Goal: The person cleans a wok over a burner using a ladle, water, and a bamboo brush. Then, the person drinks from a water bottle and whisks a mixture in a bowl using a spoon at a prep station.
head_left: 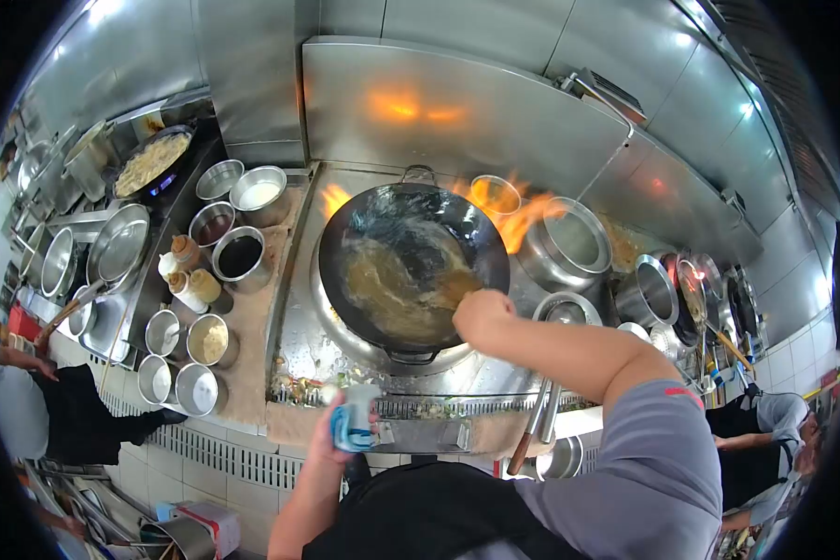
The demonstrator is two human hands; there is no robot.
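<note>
A large black wok (pixel 373 219) sits on the burner with cloudy, swirling liquid (pixel 383 289) in it. My right hand (pixel 483 315) is closed at its right front rim, over a brown brush-like thing (pixel 455 287) blurred by motion in the liquid. Left of the wok's front, near the stove's edge, my left hand (pixel 331 434) is closed around a blue-and-white thing (pixel 353 420), too blurred to name. Orange flames (pixel 513 215) rise behind and beside the wok.
Metal pots of sauces and seasonings (pixel 241 254) and squeeze bottles (pixel 189 271) stand on the left counter. A large pot (pixel 569 238) stands right of the wok. Ladles (pixel 537 420) lean over the front edge. Other people (pixel 756 439) stand at both sides.
</note>
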